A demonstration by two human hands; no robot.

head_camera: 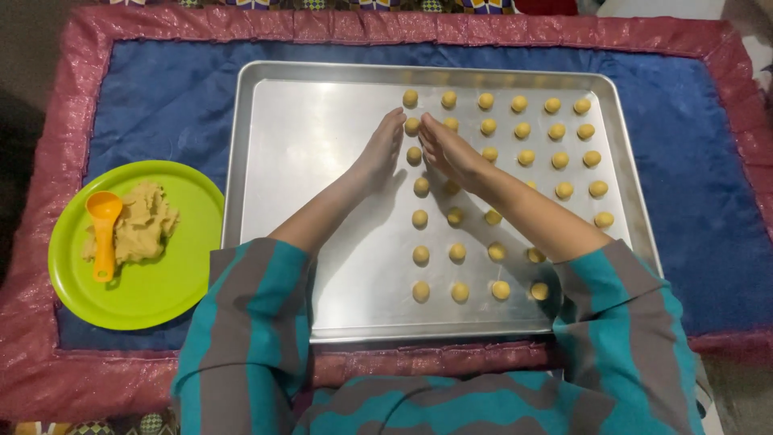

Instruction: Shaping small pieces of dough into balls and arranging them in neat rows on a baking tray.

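1. Blue mat (pixel 161 105) with a pink border, spread under everything.
2. Steel tray (pixel 322 105) centred on the mat; left third bare, right part filled with rows of small dough balls (pixel 523 157).
3. Green plate (pixel 161 290) left of the tray, apart from it, bearing a lump of dough (pixel 145 225) with an orange scoop (pixel 103 229) resting on its left edge.
4. Striped teal and grey sleeves at the bottom, both forearms reaching over the tray.
5. Left hand (pixel 378 149) flat, fingers straight and pressed together, tips near the top of the leftmost column.
6. Right hand (pixel 451 153) likewise extended, fingers held together, angled toward the left hand; tips almost meeting around one ball (pixel 412 126), second from the top in that column. Whether that ball is touched or only flanked: cannot tell.
7. Progress, judged from the layout: some thirty-odd balls already set down in about six columns, a few hidden under the right forearm; a good heap of dough left on the plate and plenty of open tray on the left, so likely past halfway but not finished.
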